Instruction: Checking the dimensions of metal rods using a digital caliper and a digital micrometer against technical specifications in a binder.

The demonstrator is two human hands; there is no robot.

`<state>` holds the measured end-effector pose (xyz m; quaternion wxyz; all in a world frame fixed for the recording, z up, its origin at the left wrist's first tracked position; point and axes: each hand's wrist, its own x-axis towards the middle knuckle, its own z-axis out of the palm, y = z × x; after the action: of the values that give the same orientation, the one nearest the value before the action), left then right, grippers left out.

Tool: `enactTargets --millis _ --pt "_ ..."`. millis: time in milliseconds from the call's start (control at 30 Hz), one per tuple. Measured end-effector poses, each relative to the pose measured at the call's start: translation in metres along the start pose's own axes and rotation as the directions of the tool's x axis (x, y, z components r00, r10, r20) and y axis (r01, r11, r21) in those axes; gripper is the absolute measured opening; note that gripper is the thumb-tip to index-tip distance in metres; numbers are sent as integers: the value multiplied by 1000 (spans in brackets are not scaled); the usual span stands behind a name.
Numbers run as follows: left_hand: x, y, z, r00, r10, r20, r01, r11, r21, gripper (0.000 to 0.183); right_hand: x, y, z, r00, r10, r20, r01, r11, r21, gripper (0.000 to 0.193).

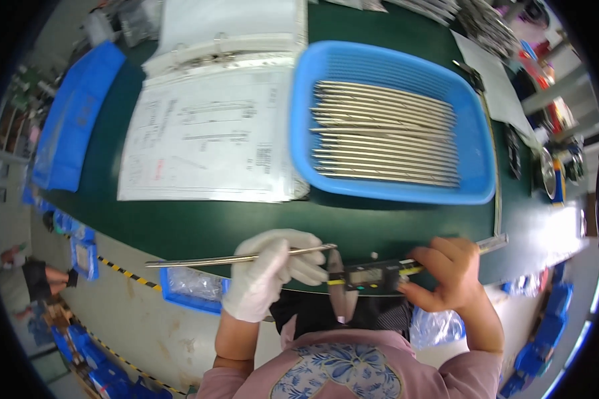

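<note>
Metal rod: one long, thin rod [196,262] is held at about 8 o'clock from the middle of the view, nearly level, its plain end pointing to 9 o'clock.
Gloved left hand: the rod is gripped by this hand [266,272], fingers closed around it nearer the 3 o'clock end.
Bare right hand: the digital caliper [369,276] is held by this hand [449,269], fingers curled over its beam, thumb below.
Caliper jaws: set narrow, just beside the rod's tip; whether they touch it cannot be told.
Rod's handling: judged stiff, fairly light and smooth enough to slip or roll in a glove; best grasped on the bare shank, with the tip left free.
Caliper's handling: judged rigid but delicate; best supported by the beam, with no force put on the jaws.
Blue basket: similar rods [386,156] are laid side by side in the basket [393,193], at 1 to 2 o'clock.
Ring binder: pages of drawings [213,136] are spread on the green tabletop [213,219], towards 11 o'clock.
</note>
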<state>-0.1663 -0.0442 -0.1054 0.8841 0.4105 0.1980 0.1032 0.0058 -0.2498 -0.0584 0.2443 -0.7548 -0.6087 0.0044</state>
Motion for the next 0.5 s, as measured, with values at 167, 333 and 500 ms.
enactTargets --millis 167,333,500 --pt "-2 7 0 998 -56 35 53 996 75 39 -4 1 6 1000 -5 -24 4 999 -50 37" --pt "-5 22 -14 997 -3 -72 16 984 176 38 -23 4 21 991 108 -77 -114 991 -75 43" --pt "-9 37 -36 999 -28 -14 31 983 182 35 -36 6 39 947 294 -127 -305 949 -84 46"
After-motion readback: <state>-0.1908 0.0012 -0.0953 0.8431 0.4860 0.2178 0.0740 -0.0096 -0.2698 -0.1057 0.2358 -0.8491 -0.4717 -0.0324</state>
